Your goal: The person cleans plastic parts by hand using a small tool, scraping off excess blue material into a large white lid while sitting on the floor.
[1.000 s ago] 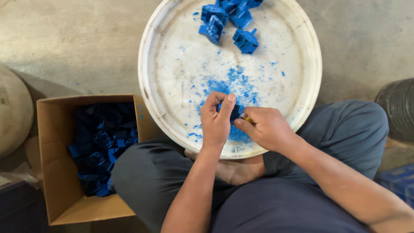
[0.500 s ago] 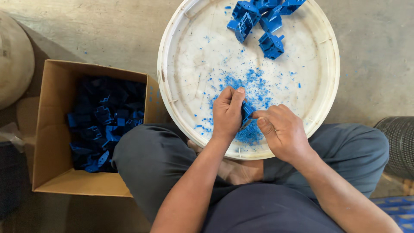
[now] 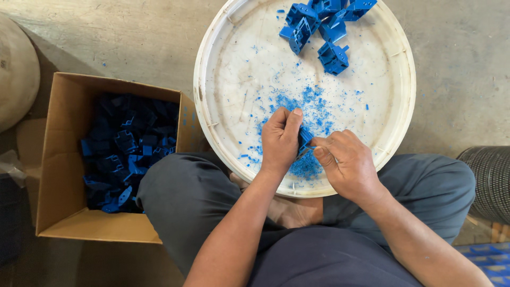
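My left hand (image 3: 280,139) is closed around a small blue plastic part (image 3: 304,139) over the near side of a round white tray (image 3: 223,79). My right hand (image 3: 346,162) is pinched against the same part from the right; a thin tool may be in its fingers, but I cannot tell. Blue shavings (image 3: 305,103) lie scattered on the tray under and beyond both hands. Several blue plastic parts (image 3: 324,26) are heaped at the tray's far edge.
An open cardboard box (image 3: 58,175) full of blue parts (image 3: 125,151) stands at my left, beside my crossed legs in grey trousers. A rounded pale object (image 3: 16,69) lies far left, a dark mesh cylinder (image 3: 491,180) at the right. The floor is concrete.
The view has shifted, so tray and box sit lower and more to the right in frame. Both hands stay together on the blue part, with only small finger movement.
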